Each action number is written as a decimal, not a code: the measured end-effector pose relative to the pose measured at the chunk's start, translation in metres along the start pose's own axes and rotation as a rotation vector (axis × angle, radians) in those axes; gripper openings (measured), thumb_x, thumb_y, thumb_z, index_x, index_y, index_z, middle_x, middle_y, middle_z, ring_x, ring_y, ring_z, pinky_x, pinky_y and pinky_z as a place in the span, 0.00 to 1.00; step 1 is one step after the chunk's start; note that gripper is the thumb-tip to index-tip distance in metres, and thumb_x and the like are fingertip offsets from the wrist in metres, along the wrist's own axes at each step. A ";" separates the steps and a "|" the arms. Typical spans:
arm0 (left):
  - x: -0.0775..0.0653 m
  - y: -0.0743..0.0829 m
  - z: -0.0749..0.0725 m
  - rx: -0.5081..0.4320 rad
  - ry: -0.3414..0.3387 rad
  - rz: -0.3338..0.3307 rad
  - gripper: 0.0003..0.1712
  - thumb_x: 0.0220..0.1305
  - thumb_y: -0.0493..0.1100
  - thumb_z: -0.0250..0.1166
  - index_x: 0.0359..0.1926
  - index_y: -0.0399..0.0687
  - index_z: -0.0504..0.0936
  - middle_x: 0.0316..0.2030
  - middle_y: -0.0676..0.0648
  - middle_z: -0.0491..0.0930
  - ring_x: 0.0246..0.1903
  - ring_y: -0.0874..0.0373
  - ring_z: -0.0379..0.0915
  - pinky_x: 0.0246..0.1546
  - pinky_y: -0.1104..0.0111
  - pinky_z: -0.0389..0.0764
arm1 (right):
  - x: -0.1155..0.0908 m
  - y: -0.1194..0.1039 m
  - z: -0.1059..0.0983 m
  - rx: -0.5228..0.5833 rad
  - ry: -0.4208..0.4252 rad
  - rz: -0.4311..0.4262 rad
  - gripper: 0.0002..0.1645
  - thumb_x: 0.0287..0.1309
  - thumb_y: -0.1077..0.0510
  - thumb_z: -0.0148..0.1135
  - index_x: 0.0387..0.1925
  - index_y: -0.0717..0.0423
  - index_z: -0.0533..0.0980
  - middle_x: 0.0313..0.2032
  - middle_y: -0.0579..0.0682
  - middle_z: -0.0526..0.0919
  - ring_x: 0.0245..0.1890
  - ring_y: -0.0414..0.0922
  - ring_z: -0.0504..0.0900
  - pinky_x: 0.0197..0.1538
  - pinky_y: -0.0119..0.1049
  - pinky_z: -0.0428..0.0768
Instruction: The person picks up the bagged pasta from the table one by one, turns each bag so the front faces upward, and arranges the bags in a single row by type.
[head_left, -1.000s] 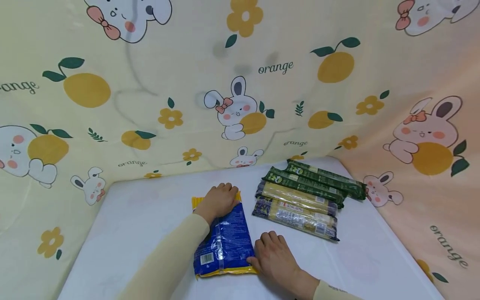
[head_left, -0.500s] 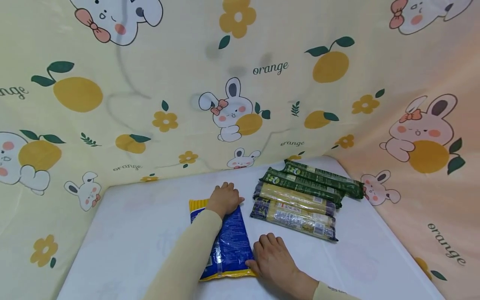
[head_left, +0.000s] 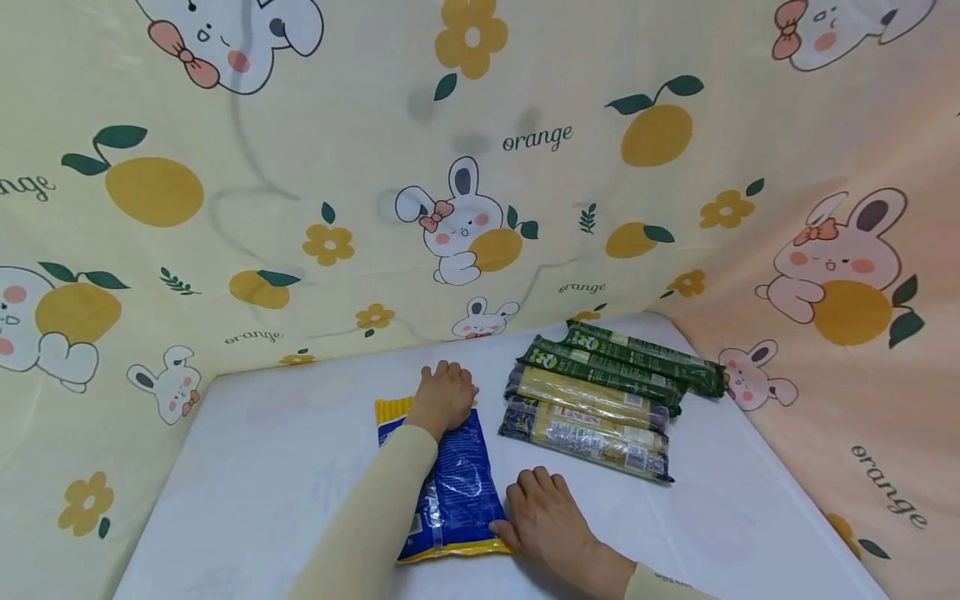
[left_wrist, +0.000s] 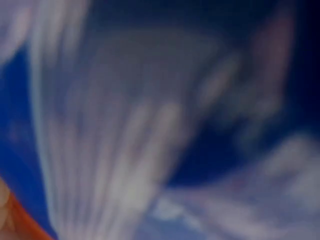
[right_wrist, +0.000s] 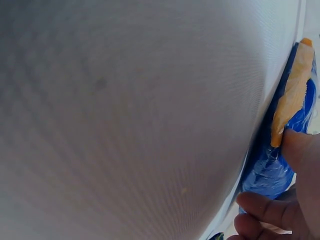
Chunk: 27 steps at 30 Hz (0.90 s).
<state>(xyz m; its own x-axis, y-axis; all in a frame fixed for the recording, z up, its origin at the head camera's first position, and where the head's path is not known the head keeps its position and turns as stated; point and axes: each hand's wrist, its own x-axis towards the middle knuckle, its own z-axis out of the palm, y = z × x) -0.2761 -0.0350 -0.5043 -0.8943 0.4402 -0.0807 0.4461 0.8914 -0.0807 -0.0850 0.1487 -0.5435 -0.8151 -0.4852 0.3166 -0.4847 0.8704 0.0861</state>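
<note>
A blue plastic bag (head_left: pixel 465 483) with yellow ends lies flat on the white table, printed text and a barcode facing up. My left hand (head_left: pixel 442 398) rests on its far right part, fingers pointing away, the forearm crossing over the bag. What lies under that palm is hidden. My right hand (head_left: pixel 549 518) rests on the table beside the bag's near right corner, its thumb touching the corner. In the right wrist view the thumb (right_wrist: pixel 296 145) lies against the bag's yellow end (right_wrist: pixel 292 87), the fingers beside the blue side. The left wrist view is mostly blurred film.
To the right lie several long packs side by side: two dark green packs (head_left: pixel 600 372) at the back, and two clear packs of pale sticks (head_left: pixel 588 437) with purple ends nearer. A patterned cloth (head_left: pixel 360 167) hangs behind and around the table (head_left: pixel 285 467).
My left hand and forearm have shifted right across the bag's far end, now covering more of the barcode and baring the far left corner. The right hand stays at the near corner.
</note>
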 end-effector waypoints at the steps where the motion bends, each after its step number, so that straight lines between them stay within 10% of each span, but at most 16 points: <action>1: -0.001 -0.002 0.000 0.001 0.014 0.005 0.27 0.85 0.56 0.46 0.62 0.40 0.79 0.58 0.41 0.78 0.63 0.43 0.69 0.69 0.40 0.68 | 0.000 0.000 0.000 -0.001 0.007 -0.003 0.30 0.66 0.29 0.64 0.28 0.49 0.72 0.31 0.45 0.72 0.35 0.46 0.69 0.37 0.40 0.66; 17: -0.029 -0.021 -0.023 -0.107 0.324 -0.020 0.19 0.84 0.52 0.51 0.44 0.39 0.76 0.42 0.41 0.76 0.53 0.40 0.72 0.67 0.39 0.69 | 0.005 -0.004 0.000 0.032 0.061 -0.021 0.28 0.67 0.33 0.66 0.26 0.48 0.70 0.26 0.43 0.68 0.30 0.45 0.67 0.34 0.38 0.62; 27: -0.038 -0.035 -0.044 -0.128 0.397 -0.093 0.19 0.83 0.49 0.51 0.44 0.36 0.76 0.44 0.37 0.78 0.55 0.37 0.73 0.69 0.36 0.66 | 0.014 -0.007 -0.010 0.105 0.176 -0.059 0.22 0.62 0.47 0.73 0.26 0.47 0.68 0.25 0.41 0.64 0.29 0.41 0.61 0.36 0.36 0.63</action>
<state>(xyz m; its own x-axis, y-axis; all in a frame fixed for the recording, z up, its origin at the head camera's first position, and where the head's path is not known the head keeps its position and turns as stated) -0.2592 -0.0781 -0.4549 -0.8862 0.3423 0.3122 0.3769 0.9246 0.0561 -0.0902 0.1370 -0.5302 -0.7211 -0.5049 0.4744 -0.5675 0.8233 0.0136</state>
